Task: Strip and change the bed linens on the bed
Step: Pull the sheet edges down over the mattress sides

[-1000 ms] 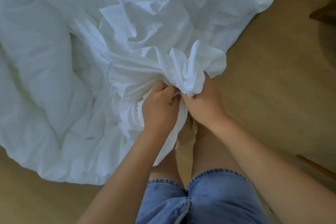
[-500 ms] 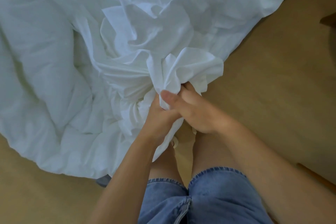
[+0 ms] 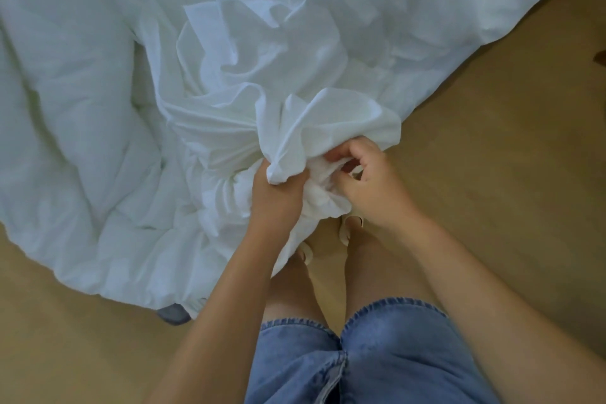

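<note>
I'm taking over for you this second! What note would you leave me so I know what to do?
Left hand: grips the bunched end of the thin, crumpled white fabric cover.
Right hand: fingers curled into the same bunch, close beside the left.
Where: the rest of the cover and the puffy white duvet lie spread on the tan wooden floor in front of you.
Done: bedding lies on the floor, partly gathered.
Left: probably keep gathering the cover; nothing else of the job is in view, so the rest cannot be checked.

Home bedroom (white duvet (image 3: 98, 108) on wooden floor (image 3: 492, 141))
</note>
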A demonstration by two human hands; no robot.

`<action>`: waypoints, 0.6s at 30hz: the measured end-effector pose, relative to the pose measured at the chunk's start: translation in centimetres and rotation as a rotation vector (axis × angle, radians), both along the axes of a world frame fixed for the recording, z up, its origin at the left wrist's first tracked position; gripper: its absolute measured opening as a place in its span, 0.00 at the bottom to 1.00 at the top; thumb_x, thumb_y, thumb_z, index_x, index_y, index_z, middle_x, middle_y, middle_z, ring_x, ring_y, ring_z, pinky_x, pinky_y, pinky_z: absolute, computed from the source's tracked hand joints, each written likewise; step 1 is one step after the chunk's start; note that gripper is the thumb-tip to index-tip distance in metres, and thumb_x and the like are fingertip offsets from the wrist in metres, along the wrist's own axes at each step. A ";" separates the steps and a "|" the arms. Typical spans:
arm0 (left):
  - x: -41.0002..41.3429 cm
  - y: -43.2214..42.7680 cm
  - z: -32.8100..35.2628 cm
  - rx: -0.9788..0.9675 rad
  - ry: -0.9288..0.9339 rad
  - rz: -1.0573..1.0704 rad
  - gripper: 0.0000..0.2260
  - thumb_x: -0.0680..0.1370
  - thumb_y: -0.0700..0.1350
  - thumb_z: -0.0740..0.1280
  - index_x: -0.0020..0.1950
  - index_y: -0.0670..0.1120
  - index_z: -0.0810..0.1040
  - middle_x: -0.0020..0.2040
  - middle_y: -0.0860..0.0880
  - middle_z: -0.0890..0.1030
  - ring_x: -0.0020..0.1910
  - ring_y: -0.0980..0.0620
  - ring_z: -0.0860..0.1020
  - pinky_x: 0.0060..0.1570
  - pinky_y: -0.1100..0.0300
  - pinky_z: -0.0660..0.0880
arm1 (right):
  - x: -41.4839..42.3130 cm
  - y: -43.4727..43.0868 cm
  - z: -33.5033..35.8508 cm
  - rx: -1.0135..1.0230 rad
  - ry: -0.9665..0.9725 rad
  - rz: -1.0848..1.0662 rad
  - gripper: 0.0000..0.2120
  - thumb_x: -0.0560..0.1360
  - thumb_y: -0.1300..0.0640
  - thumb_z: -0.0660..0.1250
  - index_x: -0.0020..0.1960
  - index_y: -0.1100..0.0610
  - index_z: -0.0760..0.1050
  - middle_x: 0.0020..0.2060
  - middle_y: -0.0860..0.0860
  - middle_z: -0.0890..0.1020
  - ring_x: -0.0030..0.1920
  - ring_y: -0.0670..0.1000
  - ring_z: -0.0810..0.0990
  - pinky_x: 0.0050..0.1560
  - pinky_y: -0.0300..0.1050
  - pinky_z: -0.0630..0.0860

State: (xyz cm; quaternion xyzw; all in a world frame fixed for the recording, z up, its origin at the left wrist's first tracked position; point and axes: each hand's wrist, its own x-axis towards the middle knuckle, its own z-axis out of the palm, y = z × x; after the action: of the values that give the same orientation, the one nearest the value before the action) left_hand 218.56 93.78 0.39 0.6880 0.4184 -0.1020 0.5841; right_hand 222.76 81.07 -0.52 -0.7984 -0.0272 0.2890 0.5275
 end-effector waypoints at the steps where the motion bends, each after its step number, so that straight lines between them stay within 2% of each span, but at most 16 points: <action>1: -0.1 0.2 0.1 -0.016 0.006 -0.013 0.06 0.77 0.42 0.64 0.42 0.52 0.75 0.39 0.52 0.80 0.39 0.55 0.79 0.35 0.64 0.73 | 0.1 0.0 -0.4 -0.023 -0.033 0.003 0.10 0.71 0.62 0.68 0.43 0.49 0.72 0.45 0.40 0.72 0.46 0.36 0.73 0.45 0.28 0.70; 3: 0.1 0.5 0.1 -0.069 -0.007 -0.013 0.07 0.77 0.40 0.63 0.43 0.51 0.76 0.36 0.55 0.82 0.36 0.60 0.80 0.31 0.68 0.74 | 0.1 -0.2 -1.0 -0.020 -0.042 0.016 0.11 0.70 0.59 0.70 0.47 0.49 0.71 0.48 0.39 0.69 0.49 0.35 0.71 0.47 0.25 0.69; 5: 0.3 0.6 0.2 -0.099 -0.013 -0.015 0.08 0.76 0.38 0.63 0.42 0.50 0.76 0.31 0.57 0.81 0.32 0.63 0.79 0.28 0.72 0.72 | 0.3 -0.3 -1.4 -0.011 -0.026 0.115 0.14 0.70 0.57 0.71 0.54 0.49 0.73 0.51 0.38 0.69 0.51 0.36 0.70 0.51 0.23 0.67; 7: 0.6 0.6 0.3 -0.123 0.008 0.012 0.09 0.76 0.37 0.62 0.38 0.49 0.75 0.28 0.56 0.79 0.30 0.61 0.78 0.24 0.73 0.70 | 0.6 -0.2 -1.3 -0.003 -0.049 0.242 0.18 0.71 0.57 0.71 0.60 0.51 0.74 0.54 0.41 0.70 0.54 0.37 0.69 0.53 0.21 0.63; 9: 0.7 0.6 0.2 -0.156 0.004 0.017 0.10 0.75 0.37 0.61 0.36 0.48 0.74 0.27 0.57 0.79 0.28 0.63 0.78 0.24 0.72 0.69 | 1.3 -0.3 -0.9 0.016 -0.098 0.358 0.19 0.72 0.57 0.71 0.62 0.52 0.74 0.56 0.43 0.71 0.56 0.37 0.67 0.55 0.20 0.60; 11: 0.6 0.5 0.1 -0.174 0.023 0.011 0.10 0.74 0.36 0.60 0.35 0.48 0.75 0.27 0.57 0.79 0.28 0.63 0.78 0.25 0.70 0.70 | 2.1 -0.6 -0.8 0.022 -0.149 0.487 0.18 0.72 0.61 0.70 0.61 0.54 0.76 0.58 0.46 0.72 0.58 0.41 0.68 0.59 0.24 0.62; 13: 0.5 0.2 0.1 -0.160 0.039 0.015 0.09 0.74 0.37 0.61 0.35 0.47 0.74 0.28 0.57 0.79 0.30 0.62 0.78 0.25 0.70 0.71 | 2.8 -0.8 -0.8 -0.019 -0.242 0.630 0.18 0.70 0.67 0.66 0.59 0.59 0.76 0.58 0.52 0.74 0.59 0.51 0.71 0.61 0.38 0.68; 15: 0.7 -0.1 0.2 -0.136 0.052 0.033 0.09 0.75 0.38 0.61 0.36 0.47 0.74 0.30 0.55 0.79 0.33 0.60 0.78 0.28 0.68 0.72 | 3.4 -0.9 -0.7 -0.104 -0.392 0.759 0.16 0.68 0.68 0.68 0.55 0.62 0.78 0.54 0.58 0.76 0.55 0.58 0.74 0.52 0.52 0.74; 17: 1.0 -0.6 0.1 -0.116 0.075 0.032 0.09 0.78 0.40 0.60 0.39 0.48 0.73 0.35 0.52 0.77 0.39 0.55 0.77 0.34 0.66 0.72 | 3.9 -1.0 -0.5 -0.214 -0.584 0.885 0.12 0.64 0.65 0.75 0.47 0.63 0.79 0.45 0.60 0.78 0.45 0.61 0.77 0.35 0.49 0.74; 18: 1.0 -1.0 0.3 -0.104 0.091 0.017 0.08 0.80 0.40 0.60 0.42 0.47 0.74 0.38 0.50 0.76 0.43 0.53 0.76 0.38 0.65 0.72 | 4.3 -1.0 -0.5 -0.246 -0.663 0.941 0.12 0.62 0.63 0.77 0.44 0.63 0.80 0.42 0.60 0.79 0.41 0.61 0.78 0.32 0.46 0.72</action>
State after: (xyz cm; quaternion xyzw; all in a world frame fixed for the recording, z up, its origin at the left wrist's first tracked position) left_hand 219.53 92.80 0.65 0.6477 0.4445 -0.1496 0.6004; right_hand 227.04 80.05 -1.00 -0.8036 -0.5086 0.2279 0.2091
